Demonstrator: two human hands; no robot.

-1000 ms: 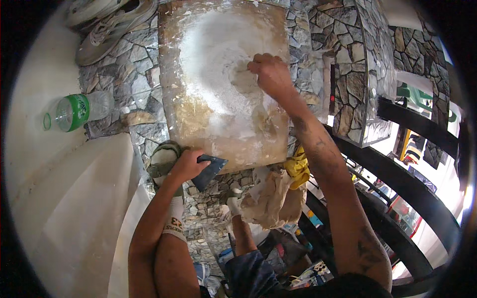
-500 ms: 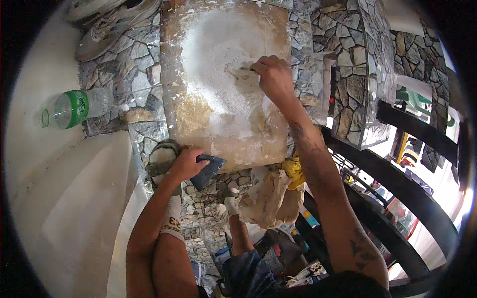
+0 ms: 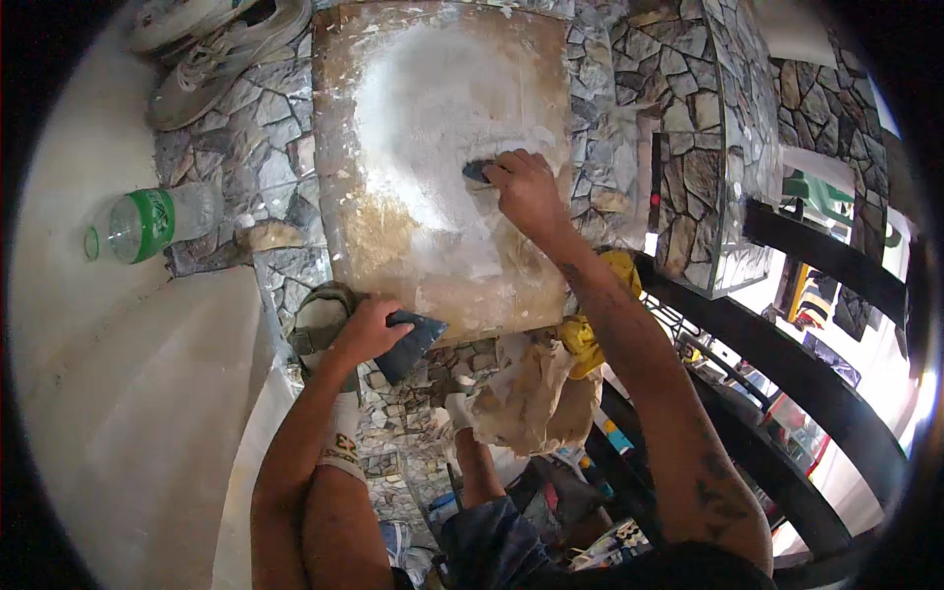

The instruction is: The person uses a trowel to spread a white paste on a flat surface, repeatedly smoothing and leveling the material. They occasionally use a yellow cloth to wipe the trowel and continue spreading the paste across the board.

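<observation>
A worn brown board (image 3: pixel 462 300) lies in front of me, with a white powdery or pasty layer (image 3: pixel 423 128) spread over its middle. My right hand (image 3: pixel 528 197) is closed on a small dark scraper (image 3: pixel 478 171), whose blade is against the white layer, right of the board's middle. My fingers hide the rest of that tool. At the board's near left corner, my left hand (image 3: pixel 366 332) grips a flat dark putty spreader (image 3: pixel 413 346) with a broad, angled blade. That blade hangs just off the board's near edge.
On the left, a clear plastic bottle (image 3: pixel 157 224) with a green label lies on its side. Shoes (image 3: pixel 211 64) sit at the far left. Crumpled brown paper (image 3: pixel 536 398) and a yellow cloth or bag (image 3: pixel 582 339) are below the board. Black railing bars (image 3: pixel 728 320) curve along the right.
My right hand has moved toward me with its scraper, and the dark blade shows more plainly. The white layer near it looks smoother. My left hand has stayed almost in place.
</observation>
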